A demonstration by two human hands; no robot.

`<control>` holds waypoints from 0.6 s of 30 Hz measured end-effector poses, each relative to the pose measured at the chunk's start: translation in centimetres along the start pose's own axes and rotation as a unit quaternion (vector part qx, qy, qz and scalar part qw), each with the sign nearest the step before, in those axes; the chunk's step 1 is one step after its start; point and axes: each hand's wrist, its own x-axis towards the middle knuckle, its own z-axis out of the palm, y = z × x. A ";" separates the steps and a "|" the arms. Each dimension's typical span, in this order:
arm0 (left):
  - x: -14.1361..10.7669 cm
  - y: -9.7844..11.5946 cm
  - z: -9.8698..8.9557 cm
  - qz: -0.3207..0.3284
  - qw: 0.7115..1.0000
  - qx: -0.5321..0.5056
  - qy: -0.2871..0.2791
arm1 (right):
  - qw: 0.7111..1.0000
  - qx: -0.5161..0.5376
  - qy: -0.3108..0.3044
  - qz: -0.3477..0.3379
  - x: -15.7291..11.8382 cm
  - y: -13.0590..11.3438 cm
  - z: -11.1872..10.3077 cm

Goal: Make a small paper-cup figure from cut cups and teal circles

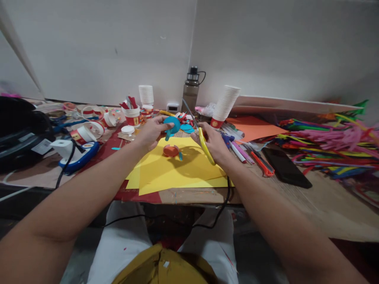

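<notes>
In the head view, the left hand (152, 130) pinches a blue paper disc (175, 121) between thumb and fingers, its round part jutting past the fingertips, above the yellow paper (160, 177). The right hand's (214, 142) fingers curl around yellow-handled scissors (203, 146) over the yellow paper's right side.

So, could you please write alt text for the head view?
A person's left fingers hold a blue disc, the right fingers yellow-handled scissors, above yellow sheets bearing an orange piece. Behind stand stacked paper cups and a bottle.
</notes>
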 end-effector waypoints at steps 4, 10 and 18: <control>0.0 0.0 0.0 -0.008 1.000 -0.005 -0.014 | 1.000 -0.009 -0.007 0.001 0.0 -0.1 0.1; -0.1 0.2 0.2 0.009 1.000 -0.012 -0.024 | 0.999 -0.028 -0.024 0.003 -0.1 -0.5 0.3; -0.2 0.2 0.3 0.006 0.999 -0.025 -0.034 | 0.999 -0.015 -0.030 -0.005 -0.1 -0.8 0.3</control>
